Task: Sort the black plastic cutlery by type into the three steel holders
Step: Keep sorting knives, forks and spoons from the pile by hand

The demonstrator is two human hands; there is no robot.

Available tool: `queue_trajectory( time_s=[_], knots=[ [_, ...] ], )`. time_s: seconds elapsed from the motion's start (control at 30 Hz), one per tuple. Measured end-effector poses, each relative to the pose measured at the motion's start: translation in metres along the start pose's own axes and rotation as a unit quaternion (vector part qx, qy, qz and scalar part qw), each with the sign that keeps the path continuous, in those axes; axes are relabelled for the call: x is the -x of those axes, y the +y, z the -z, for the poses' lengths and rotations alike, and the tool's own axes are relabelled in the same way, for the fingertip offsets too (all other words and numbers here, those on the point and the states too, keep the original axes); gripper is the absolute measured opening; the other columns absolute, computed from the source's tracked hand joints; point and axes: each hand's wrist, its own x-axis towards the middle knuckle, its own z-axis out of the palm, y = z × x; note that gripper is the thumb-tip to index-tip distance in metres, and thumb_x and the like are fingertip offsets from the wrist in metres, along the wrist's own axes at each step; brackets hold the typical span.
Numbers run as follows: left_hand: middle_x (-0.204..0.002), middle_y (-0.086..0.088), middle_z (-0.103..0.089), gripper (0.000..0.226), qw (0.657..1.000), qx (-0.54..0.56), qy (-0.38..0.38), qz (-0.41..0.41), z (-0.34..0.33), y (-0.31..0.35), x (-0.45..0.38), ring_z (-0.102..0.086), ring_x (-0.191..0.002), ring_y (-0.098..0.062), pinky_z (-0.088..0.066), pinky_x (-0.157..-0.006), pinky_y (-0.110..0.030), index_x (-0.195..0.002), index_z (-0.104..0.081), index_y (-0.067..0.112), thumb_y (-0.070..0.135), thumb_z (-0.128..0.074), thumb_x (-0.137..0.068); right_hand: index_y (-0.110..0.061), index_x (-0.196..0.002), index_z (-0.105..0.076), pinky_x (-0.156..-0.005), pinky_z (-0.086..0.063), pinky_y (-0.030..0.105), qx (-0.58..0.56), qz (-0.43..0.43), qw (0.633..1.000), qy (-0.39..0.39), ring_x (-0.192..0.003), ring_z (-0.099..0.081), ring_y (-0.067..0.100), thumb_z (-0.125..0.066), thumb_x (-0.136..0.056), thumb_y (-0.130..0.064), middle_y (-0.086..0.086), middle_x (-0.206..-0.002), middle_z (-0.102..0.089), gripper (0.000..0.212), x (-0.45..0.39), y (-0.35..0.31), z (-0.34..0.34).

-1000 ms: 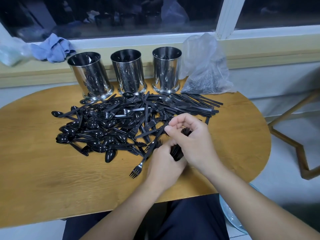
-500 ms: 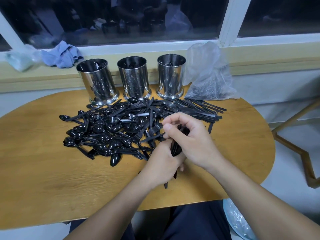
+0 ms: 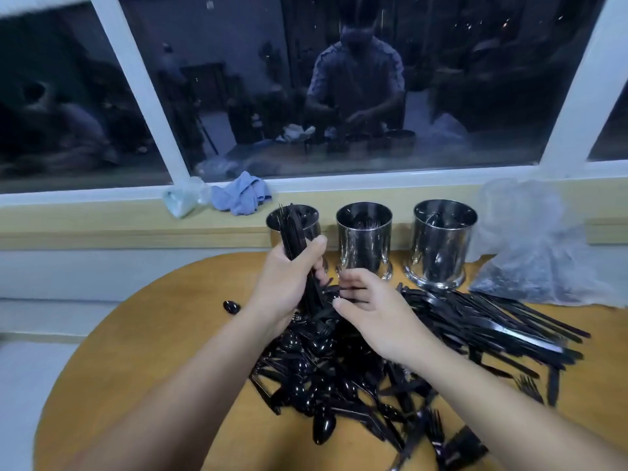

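Head view: a bundle of black plastic forks (image 3: 293, 232) is gripped upright in the left hand (image 3: 283, 283), fingers curled round it, before the left cylindrical steel holder (image 3: 293, 222). The right hand (image 3: 370, 311) is held with fingers loosely spread over the heaped black plastic cutlery (image 3: 390, 355). All three holders are ranged along the far edge of the oval wooden desk (image 3: 136, 362).

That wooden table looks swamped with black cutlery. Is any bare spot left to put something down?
Yes. The table is bare on its left side, between its rim and the cutlery pile, with one stray spoon there. The middle and right are crowded, and the three steel holders and a plastic bag fill the back.
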Motion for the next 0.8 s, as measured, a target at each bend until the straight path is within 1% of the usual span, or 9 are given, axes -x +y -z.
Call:
queue_trajectory(
  time_s=[0.1,0.17,0.23,0.33,0.37,0.43,0.57,0.73,0.8],
  knots=[
    [-0.071,-0.002,-0.053,0.026,0.999,-0.003,0.041,-0.023,0.023,0.021,-0.052,-0.051,-0.062,-0.019,-0.052,-0.067,-0.037,-0.099,-0.061,0.012,0.032,-0.073,-0.108,-0.031,-0.161,-0.044,-0.121,-0.048,0.040,0.048,0.003,0.999,-0.021,-0.140,-0.055,0.003,-0.076,-0.099,-0.043,-0.016,-0.155,-0.055,0.070,-0.045,0.000,-0.016],
    [-0.069,0.000,-0.049,0.026,0.997,-0.008,0.063,-0.041,0.035,0.032,-0.086,-0.048,-0.061,-0.018,-0.051,-0.062,-0.034,-0.097,-0.055,0.015,0.030,-0.072,-0.108,-0.032,-0.167,-0.032,-0.126,-0.042,0.044,0.071,-0.009,0.997,-0.017,-0.151,-0.046,0.010,-0.075,-0.097,-0.051,-0.012,-0.166,-0.045,0.085,-0.071,0.002,-0.024],
    [-0.068,0.003,-0.047,0.029,0.996,-0.020,0.075,-0.051,0.044,0.037,-0.121,-0.046,-0.061,-0.017,-0.050,-0.064,-0.035,-0.096,-0.050,0.018,0.032,-0.074,-0.108,-0.032,-0.169,-0.024,-0.128,-0.038,0.045,0.087,-0.018,0.996,-0.011,-0.156,-0.039,0.013,-0.077,-0.093,-0.058,-0.011,-0.169,-0.039,0.096,-0.094,0.003,-0.032],
    [-0.065,0.001,-0.052,0.031,0.989,-0.089,0.088,-0.074,0.048,0.034,-0.169,-0.050,-0.060,-0.017,-0.052,-0.073,-0.038,-0.091,-0.053,0.017,0.035,-0.074,-0.106,-0.029,-0.162,-0.031,-0.116,-0.037,0.027,0.104,-0.015,0.995,-0.001,-0.135,-0.046,0.005,-0.082,-0.093,-0.047,-0.018,-0.144,-0.047,0.088,-0.121,0.002,-0.039],
    [-0.064,-0.001,-0.056,0.032,0.983,-0.133,0.090,-0.088,0.047,0.031,-0.183,-0.053,-0.060,-0.017,-0.052,-0.075,-0.038,-0.089,-0.055,0.015,0.035,-0.074,-0.105,-0.032,-0.157,-0.034,-0.110,-0.036,0.024,0.107,-0.016,0.994,0.005,-0.129,-0.046,0.003,-0.084,-0.093,-0.043,-0.020,-0.137,-0.045,0.081,-0.128,0.000,-0.041],
    [-0.066,-0.003,-0.063,0.033,0.972,-0.201,0.073,-0.095,0.045,0.023,-0.205,-0.058,-0.061,-0.015,-0.051,-0.075,-0.037,-0.087,-0.058,0.010,0.033,-0.074,-0.105,-0.034,-0.149,-0.040,-0.105,-0.041,0.027,0.114,-0.015,0.993,0.021,-0.129,-0.052,0.007,-0.087,-0.088,-0.044,-0.020,-0.138,-0.051,0.077,-0.143,0.003,-0.045],
    [-0.074,-0.003,-0.063,0.023,0.953,-0.296,0.036,-0.051,0.044,0.005,-0.230,-0.056,-0.069,-0.017,-0.043,-0.068,-0.037,-0.088,-0.059,0.012,0.024,-0.072,-0.103,-0.037,-0.141,-0.042,-0.108,-0.050,0.036,0.086,-0.022,0.995,0.046,-0.129,-0.057,0.010,-0.093,-0.078,-0.048,-0.016,-0.140,-0.058,0.082,-0.165,0.011,-0.055],
    [-0.070,-0.003,-0.061,0.026,0.903,-0.428,-0.007,0.049,0.047,-0.010,-0.239,-0.051,-0.064,-0.023,-0.036,-0.058,-0.033,-0.078,-0.057,0.014,0.020,-0.076,-0.095,-0.029,-0.150,-0.031,-0.104,-0.047,0.030,0.054,-0.029,0.996,0.067,-0.131,-0.055,0.008,-0.098,-0.073,-0.049,-0.016,-0.141,-0.054,0.104,-0.182,0.013,-0.063],
    [-0.071,-0.006,-0.061,0.024,0.898,-0.433,-0.022,0.077,0.044,-0.007,-0.240,-0.052,-0.067,-0.026,-0.039,-0.061,-0.033,-0.075,-0.060,0.013,0.021,-0.077,-0.091,-0.032,-0.160,-0.022,-0.111,-0.049,0.038,0.039,-0.027,0.996,0.079,-0.137,-0.055,0.013,-0.100,-0.069,-0.052,-0.009,-0.151,-0.054,0.122,-0.191,0.012,-0.070]
  ],
)
